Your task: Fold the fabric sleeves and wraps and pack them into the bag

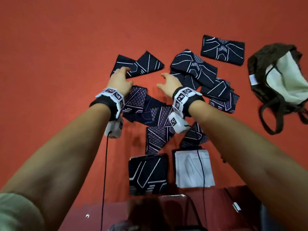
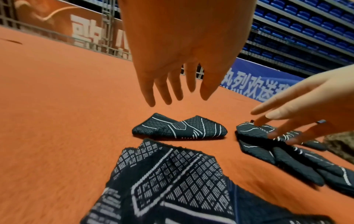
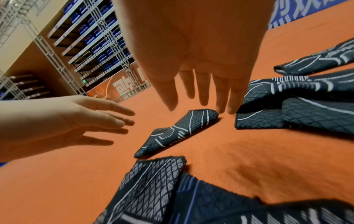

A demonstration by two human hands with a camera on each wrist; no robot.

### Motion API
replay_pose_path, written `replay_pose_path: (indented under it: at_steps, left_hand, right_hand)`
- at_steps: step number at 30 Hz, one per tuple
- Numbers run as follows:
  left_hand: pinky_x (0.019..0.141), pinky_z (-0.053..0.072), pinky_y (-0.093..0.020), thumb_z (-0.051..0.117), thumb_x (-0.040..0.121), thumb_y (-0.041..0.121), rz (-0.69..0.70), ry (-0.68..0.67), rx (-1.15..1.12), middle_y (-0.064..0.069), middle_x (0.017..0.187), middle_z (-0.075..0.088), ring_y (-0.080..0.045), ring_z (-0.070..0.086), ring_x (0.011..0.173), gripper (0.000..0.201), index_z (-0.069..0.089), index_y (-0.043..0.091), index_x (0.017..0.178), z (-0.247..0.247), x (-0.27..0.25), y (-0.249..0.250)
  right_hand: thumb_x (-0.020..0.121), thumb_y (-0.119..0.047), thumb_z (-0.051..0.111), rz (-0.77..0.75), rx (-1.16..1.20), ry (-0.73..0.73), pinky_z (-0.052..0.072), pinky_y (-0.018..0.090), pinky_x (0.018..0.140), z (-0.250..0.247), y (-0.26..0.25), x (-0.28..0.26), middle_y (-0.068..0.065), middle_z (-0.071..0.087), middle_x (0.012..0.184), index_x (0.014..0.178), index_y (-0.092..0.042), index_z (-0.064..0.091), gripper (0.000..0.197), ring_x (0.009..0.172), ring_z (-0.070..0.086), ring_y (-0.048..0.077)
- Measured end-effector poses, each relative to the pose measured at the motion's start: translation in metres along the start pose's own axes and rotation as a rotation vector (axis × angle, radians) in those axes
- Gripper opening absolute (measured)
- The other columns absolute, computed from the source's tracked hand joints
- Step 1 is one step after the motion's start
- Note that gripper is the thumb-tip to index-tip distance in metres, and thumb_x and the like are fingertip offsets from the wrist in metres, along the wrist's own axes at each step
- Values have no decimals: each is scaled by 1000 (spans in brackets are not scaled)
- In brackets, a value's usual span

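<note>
Hands reach over dark patterned sleeves scattered mid-frame in the head view: left hand (image 1: 120,79), right hand (image 1: 168,84); brown bag (image 1: 260,77) lies right. Left wrist view: straight fingers, nothing held, above a folded sleeve (image 2: 180,128). Right wrist view: fingers likewise straight and empty.

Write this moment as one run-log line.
left hand: open, over folded sleeve | right hand: open, empty | bag: open, nothing packed visible

Left hand (image 1: 119,80) spread over a folded dark sleeve (image 1: 141,65), perhaps touching, right hand (image 1: 169,84) open beside it, brown bag (image 1: 260,67) at right
</note>
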State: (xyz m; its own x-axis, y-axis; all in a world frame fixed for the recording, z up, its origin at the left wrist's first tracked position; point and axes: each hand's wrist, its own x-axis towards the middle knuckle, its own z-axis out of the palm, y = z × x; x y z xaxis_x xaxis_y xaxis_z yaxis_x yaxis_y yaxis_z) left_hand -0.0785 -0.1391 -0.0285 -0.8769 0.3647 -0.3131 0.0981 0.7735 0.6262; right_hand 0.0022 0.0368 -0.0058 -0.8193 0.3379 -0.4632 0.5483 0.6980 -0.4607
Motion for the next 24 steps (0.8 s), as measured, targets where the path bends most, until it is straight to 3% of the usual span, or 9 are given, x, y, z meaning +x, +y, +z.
replay_pose_path:
  at_steps: [5, 10, 13, 17, 21, 24]
  left_hand:
    - [106, 36, -41, 54, 89, 16, 33, 68, 128, -14, 137, 46, -30, 40, 129, 51, 39, 12, 138, 24, 42, -12]
    - [116, 21, -44, 55, 90, 19, 2, 44, 172, -13, 150, 31, -28, 23, 141, 68, 21, 12, 148, 51, 63, -45]
    - [111, 29, -44, 56, 90, 24, -34, 42, 213, -13, 146, 35, -31, 29, 136, 67, 24, 13, 147, 63, 65, -59]
    - [99, 37, -44, 55, 91, 32, -49, 123, 262, -12, 130, 50, -32, 38, 125, 45, 47, 15, 131, 66, 61, -58]
    - [90, 42, -44, 52, 92, 21, -15, 78, 249, -9, 114, 63, -33, 45, 115, 23, 62, 22, 112, 51, 53, -46]
    - [91, 41, -46, 53, 91, 21, -21, 86, 273, -7, 114, 60, -31, 47, 115, 21, 65, 24, 108, 34, 40, -33]
  right_hand:
    - [92, -20, 55, -16, 132, 76, 28, 27, 108, 20, 16, 57, 11, 39, 147, 144, -7, 32, 58, 133, 40, 24]
    - [89, -18, 58, -32, 242, 135, 17, 22, 111, 44, 27, 105, 11, 26, 153, 147, -6, 21, 70, 141, 26, 21]
    - [88, -19, 60, 0, 331, 149, 18, 20, 110, 50, 29, 122, 11, 23, 154, 149, -9, 16, 76, 141, 26, 20]
    - [85, -21, 63, 51, 293, 162, 29, 19, 101, 51, 30, 126, 12, 41, 139, 142, -9, 35, 65, 125, 45, 21]
    - [82, -13, 67, 27, 335, 89, 42, 27, 92, 47, 29, 109, 9, 65, 116, 117, -8, 60, 37, 102, 59, 20]
    - [79, -11, 69, -7, 389, 66, 48, 35, 87, 42, 31, 87, 5, 69, 95, 97, -16, 67, 19, 81, 59, 16]
